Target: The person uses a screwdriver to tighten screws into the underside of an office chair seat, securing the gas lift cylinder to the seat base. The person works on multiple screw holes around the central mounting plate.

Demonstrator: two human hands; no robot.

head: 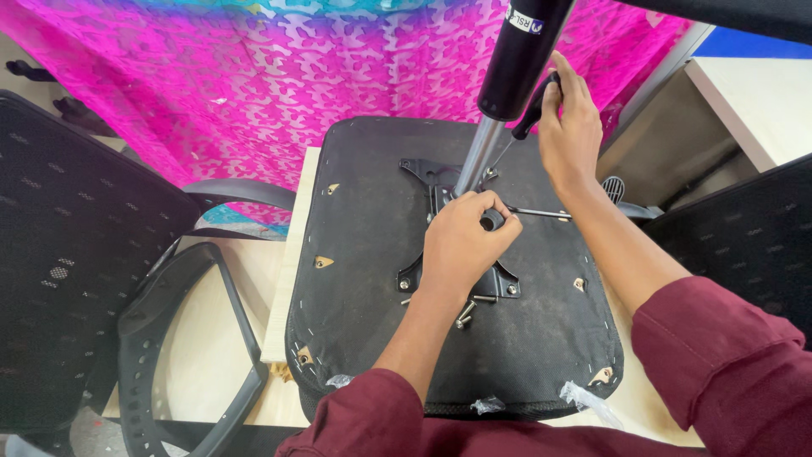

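Note:
An upturned office chair seat (pixel 364 305), its black underside up, lies on a pale table. A black metal mechanism plate (pixel 423 173) is mounted at its middle, with a gas lift cylinder (pixel 507 76) rising from it. My left hand (pixel 461 245) rests on the plate, fingers curled round a small round part. My right hand (pixel 571 127) grips the black handle of a screwdriver (pixel 529 114) whose tip points down at the plate next to the cylinder. Loose bolts (pixel 465 315) lie on the seat near my left wrist.
A mesh chair back (pixel 68 245) and a black armrest loop (pixel 169 338) lie at the left. Pink patterned cloth (pixel 271 76) hangs behind. Another black mesh part (pixel 744 245) and a pale desk (pixel 753 101) are at the right. A lever rod (pixel 541 212) sticks out rightward.

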